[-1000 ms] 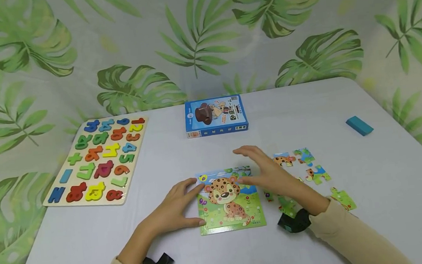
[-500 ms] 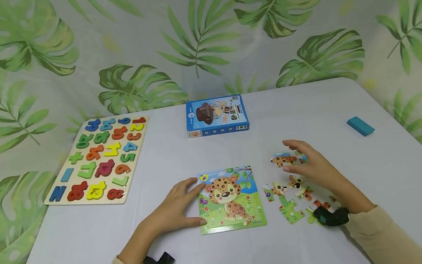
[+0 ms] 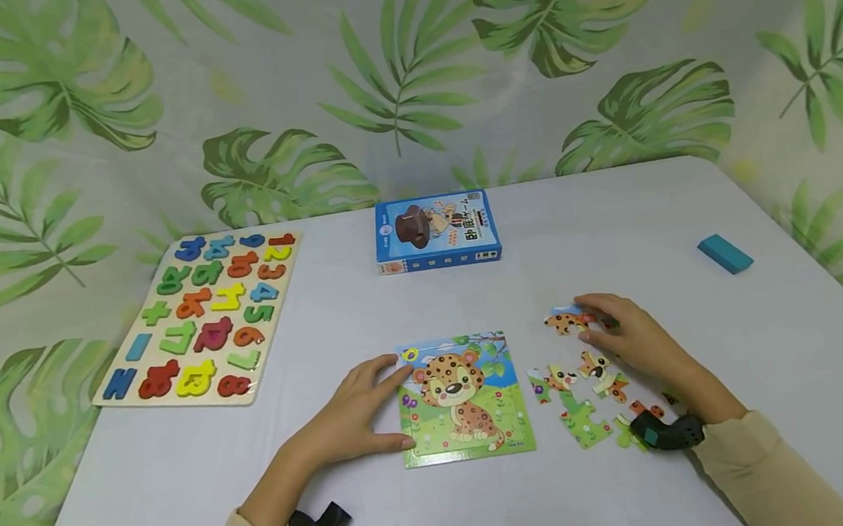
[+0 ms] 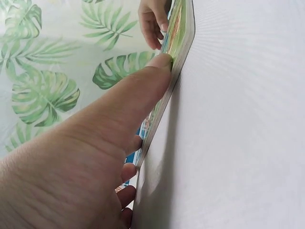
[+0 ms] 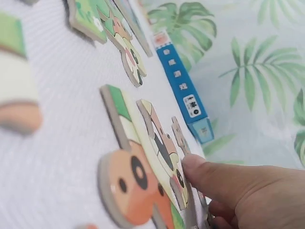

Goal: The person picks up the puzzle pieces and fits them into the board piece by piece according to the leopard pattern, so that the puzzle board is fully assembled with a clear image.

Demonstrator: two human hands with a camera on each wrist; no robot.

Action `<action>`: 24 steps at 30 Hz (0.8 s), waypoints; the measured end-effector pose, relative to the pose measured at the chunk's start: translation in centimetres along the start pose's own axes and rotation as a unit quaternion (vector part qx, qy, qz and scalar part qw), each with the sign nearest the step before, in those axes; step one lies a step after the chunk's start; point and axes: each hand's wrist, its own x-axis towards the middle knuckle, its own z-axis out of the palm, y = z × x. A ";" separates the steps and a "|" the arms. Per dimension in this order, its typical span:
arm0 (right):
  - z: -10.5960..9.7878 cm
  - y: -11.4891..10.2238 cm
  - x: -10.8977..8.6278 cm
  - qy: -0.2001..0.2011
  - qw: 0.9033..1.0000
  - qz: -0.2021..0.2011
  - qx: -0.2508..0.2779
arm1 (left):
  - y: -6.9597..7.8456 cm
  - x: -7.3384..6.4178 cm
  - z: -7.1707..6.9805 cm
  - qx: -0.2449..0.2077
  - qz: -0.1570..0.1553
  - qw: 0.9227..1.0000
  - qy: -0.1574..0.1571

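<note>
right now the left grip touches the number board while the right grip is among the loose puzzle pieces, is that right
Wrong board: the left grip touches the leopard puzzle, as the head view shows. The right grip is among the loose puzzle pieces.

The right hand (image 3: 629, 335) moved away from the leopard board (image 3: 467, 397), which ended up to its left, and sank to the loose puzzle pieces (image 3: 566, 323) by its fingertips.

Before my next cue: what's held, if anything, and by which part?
Left hand only touches the square green leopard puzzle at its left edge. Right hand at a spotted orange puzzle piece; hold cannot be told.
</note>
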 end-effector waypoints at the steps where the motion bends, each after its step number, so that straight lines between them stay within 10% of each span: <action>1: 0.0 0.0 0.0 0.002 1.000 -0.007 -0.010 | 0.0 0.0 0.0 0.001 0.001 1.000 0.001; 10: -0.3 -0.9 -0.2 0.032 0.999 -0.002 -0.030 | -0.1 0.0 0.0 0.005 0.005 1.000 -0.002; 24: 1.5 -8.2 0.4 0.066 0.987 -0.143 -0.010 | 0.1 0.0 0.2 0.021 0.001 1.000 0.005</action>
